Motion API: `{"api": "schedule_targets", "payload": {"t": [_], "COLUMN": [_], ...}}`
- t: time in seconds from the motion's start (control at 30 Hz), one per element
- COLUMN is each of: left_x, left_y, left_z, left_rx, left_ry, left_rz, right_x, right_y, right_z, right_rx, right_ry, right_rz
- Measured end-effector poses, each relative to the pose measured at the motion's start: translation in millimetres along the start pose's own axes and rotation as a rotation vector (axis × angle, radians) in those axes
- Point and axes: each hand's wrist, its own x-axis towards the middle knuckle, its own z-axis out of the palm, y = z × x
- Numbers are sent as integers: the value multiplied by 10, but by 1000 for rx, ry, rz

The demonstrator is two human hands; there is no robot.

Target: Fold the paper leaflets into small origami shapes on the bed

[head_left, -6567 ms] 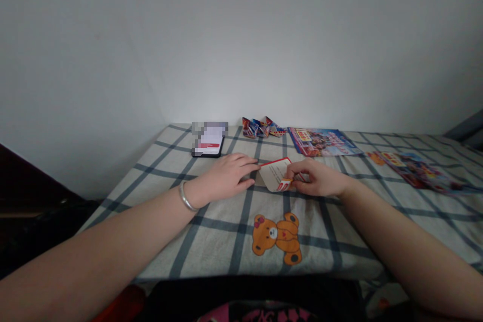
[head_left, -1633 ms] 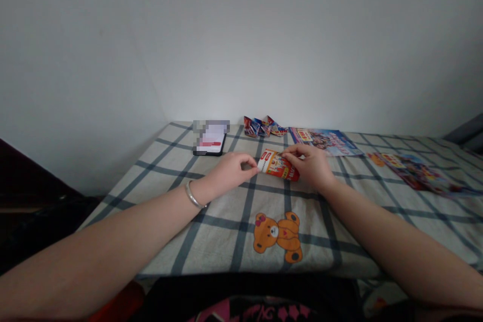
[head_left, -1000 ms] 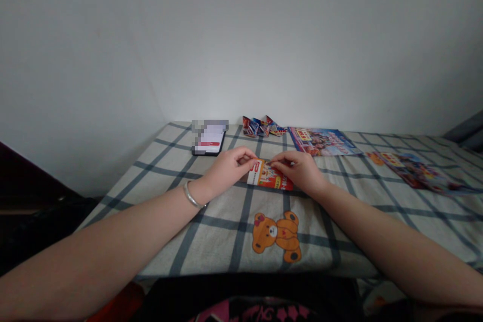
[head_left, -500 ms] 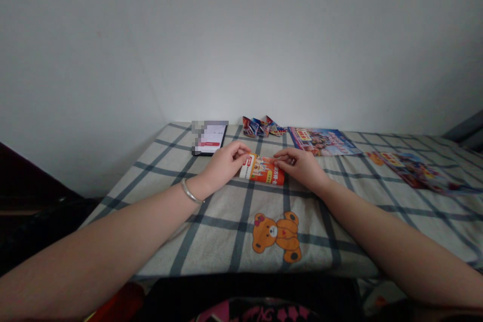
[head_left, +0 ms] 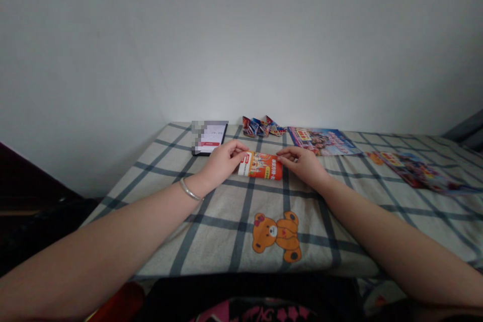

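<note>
Between my hands, just above or on the tablecloth, is a small folded paper leaflet (head_left: 260,166) printed in orange, red and white. My left hand (head_left: 225,160) pinches its left end between thumb and fingers and wears a silver bangle at the wrist. At the other end, the fingertips of my right hand (head_left: 302,165) close on the upper right corner. The leaflet's printed face is turned up toward me, and its underside is hidden.
Behind my left hand lies a phone (head_left: 212,147) with a lit screen. Folded colourful paper (head_left: 262,127) stands near the wall. Two printed flyers (head_left: 324,142) lie to the right, one farther out. The checked tablecloth (head_left: 211,246) carries a bear picture (head_left: 277,236).
Both hands shift slightly, and the leaflet moves a little up and left, lying flatter. My right fingertips slide from over its right part to its corner.
</note>
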Motion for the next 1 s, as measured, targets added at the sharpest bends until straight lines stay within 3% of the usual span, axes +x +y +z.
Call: {"api": "schedule_targets", "payload": {"t": [0.3,0.57,0.67,1.0], "left_x": [0,45,48,14], "left_y": [15,27,19,121], "left_z": [11,-51,-50,-34], "left_rx": [16,492,673,796], "left_ry": [-24,-5,7,-83], "left_rz": [-49,124,124,116], "right_x": [17,36,57,130], "right_y": [-29,-10,10,112], "right_z": [-10,-6,-2,21], "right_rx": [-57,-211,-257,-390], "right_ry": [-15,-44,-78,-145], "right_rz": [34,32,-8,-129]}}
